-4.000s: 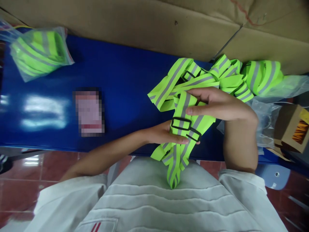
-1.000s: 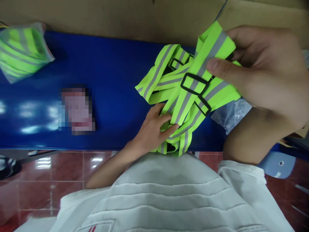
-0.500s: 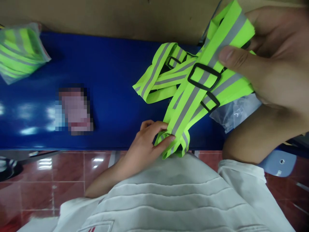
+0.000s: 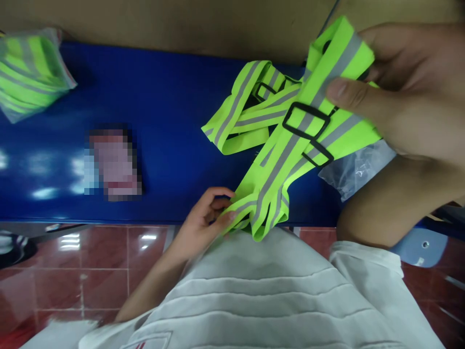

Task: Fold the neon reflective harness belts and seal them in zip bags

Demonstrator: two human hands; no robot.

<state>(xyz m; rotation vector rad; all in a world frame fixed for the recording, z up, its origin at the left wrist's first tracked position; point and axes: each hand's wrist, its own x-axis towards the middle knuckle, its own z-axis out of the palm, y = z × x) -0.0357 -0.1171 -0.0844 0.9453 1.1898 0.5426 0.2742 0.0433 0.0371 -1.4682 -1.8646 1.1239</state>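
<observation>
A neon-yellow reflective harness with grey stripes and black buckles stretches between my two hands. My right hand is closed on its upper end, thumb lying over the strap. Lower down, my left hand pinches a strap near the table's front edge, close to my body. One black rectangular buckle faces up below my right thumb, with a second just beneath it. A looped part of the harness rests on the blue table to the left. Under my right wrist lies a clear plastic bag.
Another bagged neon-yellow reflective strap bundle lies at the far left of the blue table. A blurred-out pinkish rectangular object rests nearer the middle. Below right, a grey-blue stool seat shows over the red tiled floor.
My left hand has moved left and slightly down, drawing a strap of the lower bundle outward. My right hand has lowered a little with the upper end.
</observation>
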